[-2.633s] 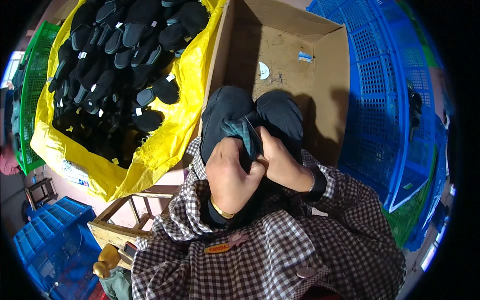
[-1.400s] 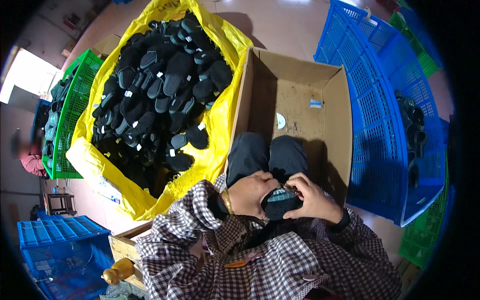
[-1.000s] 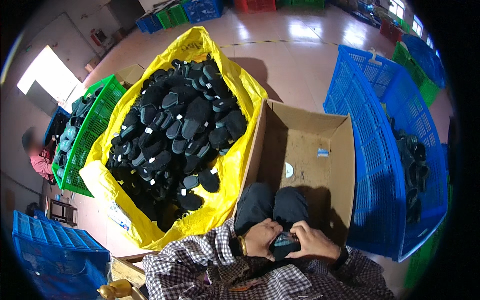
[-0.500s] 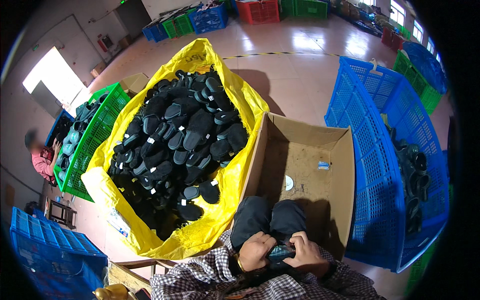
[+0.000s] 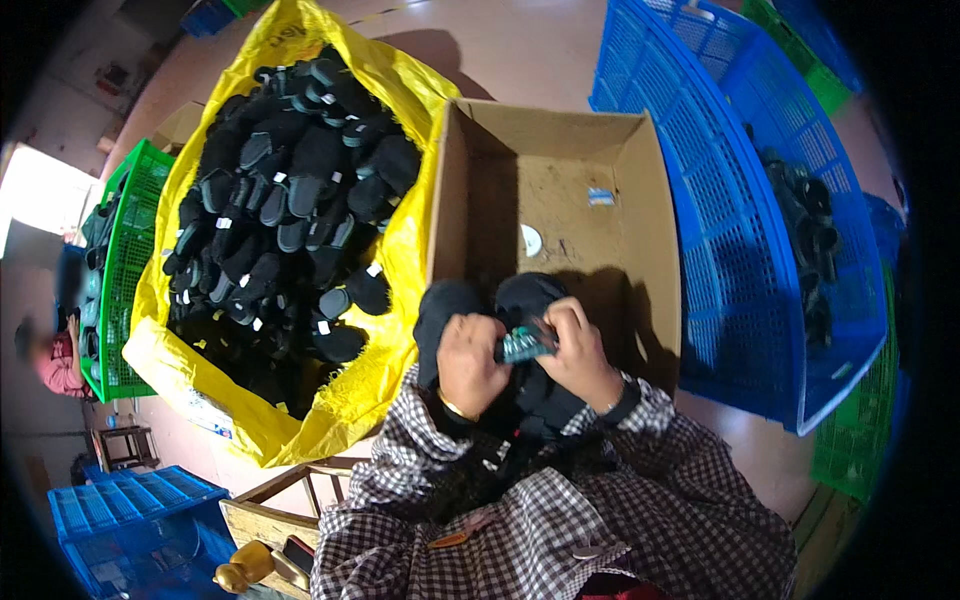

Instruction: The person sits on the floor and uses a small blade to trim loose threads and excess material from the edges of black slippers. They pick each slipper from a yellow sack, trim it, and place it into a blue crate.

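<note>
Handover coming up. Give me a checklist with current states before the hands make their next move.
1. Both hands on the item: ok. Left hand and right hand meet on a small teal piece over the lap.
2. Grip type: cannot tell, the fingers hide it.
3. Box in front: ok, open, with bare floor showing.
4. Yellow bag at the left: ok, open, full of black items.
5. Blue crate at the right: ok, beside the box.
</note>
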`<control>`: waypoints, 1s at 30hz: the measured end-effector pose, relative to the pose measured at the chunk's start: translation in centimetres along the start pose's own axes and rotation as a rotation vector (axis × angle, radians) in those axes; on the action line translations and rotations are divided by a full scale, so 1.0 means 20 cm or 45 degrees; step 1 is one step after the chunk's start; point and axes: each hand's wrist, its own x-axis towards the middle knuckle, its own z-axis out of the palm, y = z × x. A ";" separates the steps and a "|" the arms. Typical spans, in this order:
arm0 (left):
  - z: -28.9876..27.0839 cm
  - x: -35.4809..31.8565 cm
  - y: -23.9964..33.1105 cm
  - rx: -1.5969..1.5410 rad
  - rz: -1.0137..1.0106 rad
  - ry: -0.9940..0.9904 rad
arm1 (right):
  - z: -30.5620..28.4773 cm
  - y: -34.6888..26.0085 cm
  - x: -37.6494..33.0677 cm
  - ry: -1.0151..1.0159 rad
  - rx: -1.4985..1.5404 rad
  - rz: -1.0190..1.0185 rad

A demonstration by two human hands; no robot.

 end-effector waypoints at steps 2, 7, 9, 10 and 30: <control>0.02 0.03 -0.01 0.007 -0.029 0.026 | 0.03 0.03 0.03 0.065 0.038 0.027; 0.08 0.10 -0.01 0.029 -0.083 0.210 | 0.18 0.11 0.05 0.287 0.248 0.234; 0.11 0.12 -0.01 0.007 -0.117 0.301 | 0.21 0.12 0.06 0.350 0.314 0.261; 0.11 0.13 -0.01 0.028 -0.126 0.296 | 0.21 0.11 0.07 0.358 0.325 0.272; 0.04 0.10 0.04 0.243 -0.021 0.172 | 0.07 -0.12 -0.06 0.226 0.396 0.553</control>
